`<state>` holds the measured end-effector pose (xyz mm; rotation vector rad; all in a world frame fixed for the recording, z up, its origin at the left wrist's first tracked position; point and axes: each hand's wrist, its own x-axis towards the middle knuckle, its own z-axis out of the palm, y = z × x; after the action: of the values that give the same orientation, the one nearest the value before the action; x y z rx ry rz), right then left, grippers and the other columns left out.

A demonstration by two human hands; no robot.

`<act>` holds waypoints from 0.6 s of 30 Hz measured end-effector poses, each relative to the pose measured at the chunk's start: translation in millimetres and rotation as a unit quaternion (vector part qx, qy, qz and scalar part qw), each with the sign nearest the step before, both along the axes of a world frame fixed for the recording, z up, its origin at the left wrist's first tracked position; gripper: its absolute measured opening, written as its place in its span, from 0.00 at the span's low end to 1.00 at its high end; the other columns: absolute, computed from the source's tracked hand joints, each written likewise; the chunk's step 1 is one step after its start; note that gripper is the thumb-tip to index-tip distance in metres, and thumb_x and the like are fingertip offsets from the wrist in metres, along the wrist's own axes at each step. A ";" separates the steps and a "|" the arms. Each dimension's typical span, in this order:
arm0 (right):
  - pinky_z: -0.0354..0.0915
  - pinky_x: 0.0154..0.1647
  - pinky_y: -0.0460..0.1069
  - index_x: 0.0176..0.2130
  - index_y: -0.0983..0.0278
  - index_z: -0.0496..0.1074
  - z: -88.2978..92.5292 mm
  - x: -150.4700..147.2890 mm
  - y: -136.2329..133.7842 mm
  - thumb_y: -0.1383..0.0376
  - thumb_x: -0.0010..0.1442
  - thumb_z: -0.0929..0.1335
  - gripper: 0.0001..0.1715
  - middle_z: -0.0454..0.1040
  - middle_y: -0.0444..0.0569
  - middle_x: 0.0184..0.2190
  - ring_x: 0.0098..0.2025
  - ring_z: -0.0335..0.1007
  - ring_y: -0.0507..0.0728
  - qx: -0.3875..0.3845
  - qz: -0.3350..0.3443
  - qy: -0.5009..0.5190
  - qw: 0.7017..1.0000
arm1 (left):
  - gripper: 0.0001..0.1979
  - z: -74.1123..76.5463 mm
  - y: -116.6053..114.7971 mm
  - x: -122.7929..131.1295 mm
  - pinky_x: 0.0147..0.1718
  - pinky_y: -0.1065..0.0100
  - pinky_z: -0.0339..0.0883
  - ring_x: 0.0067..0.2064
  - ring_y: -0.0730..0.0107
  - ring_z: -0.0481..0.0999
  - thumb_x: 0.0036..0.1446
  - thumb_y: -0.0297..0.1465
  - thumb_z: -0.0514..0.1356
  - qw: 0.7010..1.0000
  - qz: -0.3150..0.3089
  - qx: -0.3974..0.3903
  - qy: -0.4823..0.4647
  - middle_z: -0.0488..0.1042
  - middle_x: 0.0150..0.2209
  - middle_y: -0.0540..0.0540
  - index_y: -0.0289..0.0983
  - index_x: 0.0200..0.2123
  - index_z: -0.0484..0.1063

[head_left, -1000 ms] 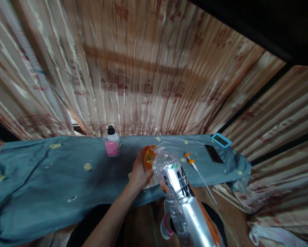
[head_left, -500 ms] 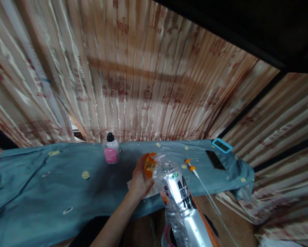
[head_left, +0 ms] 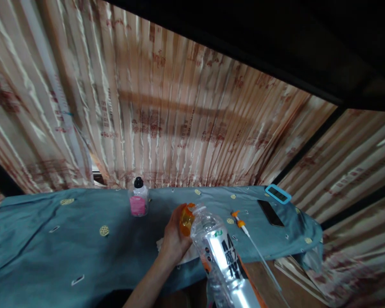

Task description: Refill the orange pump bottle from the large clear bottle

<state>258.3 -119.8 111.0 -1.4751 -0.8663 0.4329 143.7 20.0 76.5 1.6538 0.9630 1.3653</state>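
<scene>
My left hand [head_left: 173, 237] is closed around a small translucent orange bottle [head_left: 187, 219] above the cloth. A large clear plastic bottle [head_left: 226, 256] with a silver label and black characters leans in from the lower right. Its narrow mouth is tilted down against the orange bottle's opening. Whether liquid is flowing between them I cannot tell. My right hand is out of view, and the large bottle's lower end runs past the bottom edge. Under my left hand lies a white tissue [head_left: 189, 254], partly covered. To the right rests an orange-and-white pump head [head_left: 241, 223] with a long tube.
Blue-green cloth [head_left: 89, 239] covers the surface. A clear bottle with a pink label and black cap [head_left: 138, 199] stands at the back left. On the right lie a dark phone [head_left: 270, 212] and a light-blue-framed device [head_left: 278, 194]. Patterned curtains [head_left: 179, 111] hang behind.
My view has tilted, so the cloth and the things on it appear slightly lower. The two bottles stay mouth to mouth, and my left hand keeps its hold.
</scene>
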 end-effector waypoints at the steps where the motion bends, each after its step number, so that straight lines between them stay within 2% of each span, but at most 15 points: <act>1: 0.81 0.48 0.65 0.34 0.46 0.83 -4.2 2.6 3.7 0.66 0.54 0.75 0.12 0.81 0.39 0.27 0.36 0.85 0.68 -0.006 0.001 0.002 1.000 | 0.28 0.2 -0.1 -0.1 0.53 0.49 0.80 0.52 0.47 0.84 0.51 0.34 0.71 1.000 -0.001 -0.001 -0.002 0.81 0.51 0.40 0.43 0.56 0.74; 5: 0.81 0.47 0.64 0.34 0.47 0.83 -15.5 10.8 1.2 0.67 0.54 0.74 0.12 0.81 0.39 0.27 0.37 0.85 0.67 -0.025 0.008 0.014 1.000 | 0.29 0.8 -1.2 -0.9 0.52 0.50 0.80 0.52 0.48 0.84 0.51 0.36 0.72 1.000 -0.013 0.001 -0.009 0.81 0.52 0.40 0.42 0.57 0.73; 9: 0.80 0.49 0.62 0.33 0.49 0.83 -20.7 16.9 1.3 0.65 0.58 0.73 0.08 0.81 0.39 0.26 0.36 0.86 0.65 -0.028 0.001 0.021 0.999 | 0.30 4.6 -2.2 -4.9 0.55 0.50 0.78 0.53 0.49 0.83 0.53 0.38 0.70 1.000 -0.018 0.003 -0.011 0.80 0.54 0.38 0.40 0.58 0.71; 12: 0.80 0.50 0.60 0.35 0.48 0.82 -22.1 19.8 1.9 0.63 0.55 0.76 0.07 0.82 0.38 0.28 0.41 0.86 0.65 -0.026 -0.001 0.027 0.999 | 0.29 11.0 -3.4 -9.8 0.57 0.49 0.76 0.55 0.49 0.83 0.55 0.40 0.68 1.000 -0.026 -0.008 -0.007 0.80 0.55 0.37 0.39 0.58 0.71; 15: 0.79 0.54 0.60 0.39 0.47 0.82 -21.6 19.8 -11.3 0.62 0.56 0.77 0.09 0.83 0.39 0.33 0.46 0.86 0.65 -0.025 0.001 0.036 0.999 | 0.29 17.4 -5.1 -13.4 0.59 0.49 0.75 0.56 0.49 0.82 0.55 0.41 0.68 0.999 -0.048 -0.023 -0.011 0.80 0.56 0.36 0.38 0.59 0.70; 18: 0.79 0.55 0.61 0.43 0.52 0.82 -20.9 17.0 -35.4 0.59 0.57 0.77 0.12 0.85 0.44 0.38 0.49 0.85 0.65 -0.022 0.000 0.043 0.999 | 0.29 19.4 -5.8 -14.0 0.59 0.49 0.74 0.57 0.49 0.81 0.55 0.41 0.68 0.999 -0.037 -0.021 -0.007 0.79 0.56 0.36 0.38 0.58 0.71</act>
<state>275.3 -155.2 90.0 -1.4863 -0.7930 0.5161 129.7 14.2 95.9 1.6295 0.9076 1.2984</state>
